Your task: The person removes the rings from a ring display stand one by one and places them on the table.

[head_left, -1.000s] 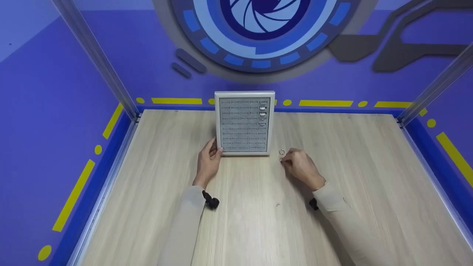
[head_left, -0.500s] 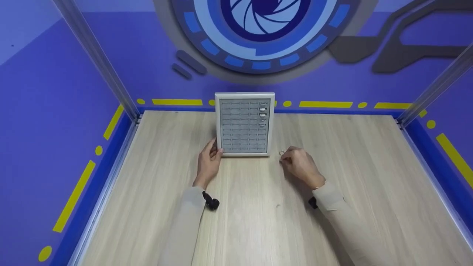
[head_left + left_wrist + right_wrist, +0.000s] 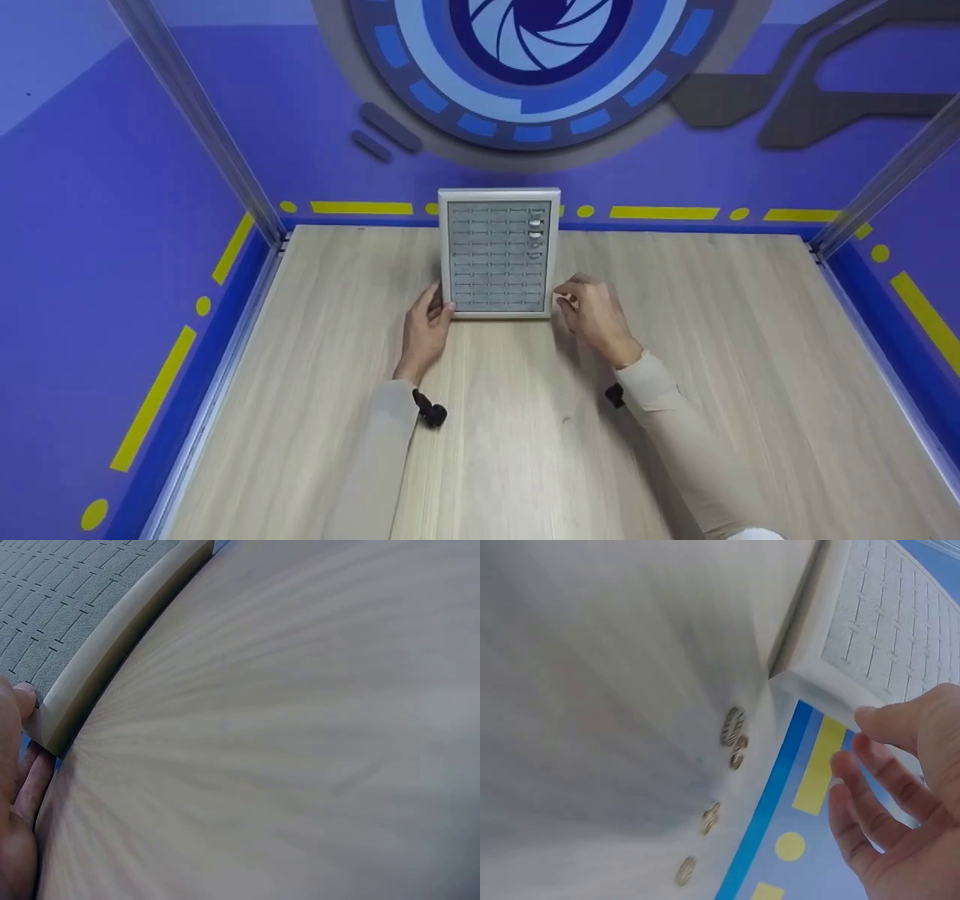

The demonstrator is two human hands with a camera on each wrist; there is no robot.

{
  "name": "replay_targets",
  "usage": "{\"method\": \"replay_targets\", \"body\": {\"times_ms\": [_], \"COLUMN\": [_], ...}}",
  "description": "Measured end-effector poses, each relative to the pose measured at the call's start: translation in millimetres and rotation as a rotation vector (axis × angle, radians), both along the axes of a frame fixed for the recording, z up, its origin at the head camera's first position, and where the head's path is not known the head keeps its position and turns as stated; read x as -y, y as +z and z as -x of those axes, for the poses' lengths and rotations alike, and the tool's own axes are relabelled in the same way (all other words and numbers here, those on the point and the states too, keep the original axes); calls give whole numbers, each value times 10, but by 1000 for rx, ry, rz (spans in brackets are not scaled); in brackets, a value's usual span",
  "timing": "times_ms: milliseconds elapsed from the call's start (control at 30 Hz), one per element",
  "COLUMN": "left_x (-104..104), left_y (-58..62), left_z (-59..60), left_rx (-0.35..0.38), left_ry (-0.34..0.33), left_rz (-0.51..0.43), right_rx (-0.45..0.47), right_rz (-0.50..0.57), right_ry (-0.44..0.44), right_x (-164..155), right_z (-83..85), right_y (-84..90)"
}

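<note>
A ring display board (image 3: 499, 257), with a white frame and a grey slotted pad, leans upright at the table's back. Several silver rings (image 3: 535, 234) sit in its right-hand column, near the top. My left hand (image 3: 424, 336) holds the lower left corner, thumb on the front and fingers behind, as the left wrist view also shows. Just right of the lower right edge, my right hand (image 3: 598, 319) has thumb and index finger brought together around a small ring, largely hidden at the fingertips. Loose rings (image 3: 733, 727) lie on the table in the right wrist view.
The wooden table (image 3: 510, 465) extends around the board. A purple-blue wall (image 3: 315, 142) with yellow marks stands close behind it. Metal posts (image 3: 217, 142) rise at the back corners.
My right hand has lifted from the loose rings and moved left and farther back, to the board's right edge. My left hand has stayed at the board's corner.
</note>
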State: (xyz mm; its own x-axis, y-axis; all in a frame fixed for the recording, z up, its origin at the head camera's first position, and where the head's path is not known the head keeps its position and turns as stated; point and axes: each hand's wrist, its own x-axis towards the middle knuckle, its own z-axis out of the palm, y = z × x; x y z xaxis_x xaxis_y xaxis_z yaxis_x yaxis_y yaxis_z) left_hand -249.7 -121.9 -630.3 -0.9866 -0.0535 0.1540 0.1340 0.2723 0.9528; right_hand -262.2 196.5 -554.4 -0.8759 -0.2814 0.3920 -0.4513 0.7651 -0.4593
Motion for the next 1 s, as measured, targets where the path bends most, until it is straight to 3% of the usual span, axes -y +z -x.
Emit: {"method": "replay_targets", "body": {"times_ms": [133, 300, 533, 700, 1000], "left_x": [-14, -13, 3, 15, 20], "left_y": [-2, -2, -7, -9, 6], "left_z": [-1, 4, 7, 11, 11], "left_rx": [9, 15, 32, 19, -8], "left_ry": [-10, -13, 2, -2, -7], "left_rz": [-6, -10, -13, 0, 22], "right_rx": [-60, -58, -139, -195, -204], "right_rz": [40, 126, 223, 223, 200], "right_ry": [-22, -49, -14, 1, -41], "right_x": [69, 167, 310, 387, 477], "right_z": [51, 100, 205, 258, 303], "right_y": [30, 98, 174, 188, 190]}}
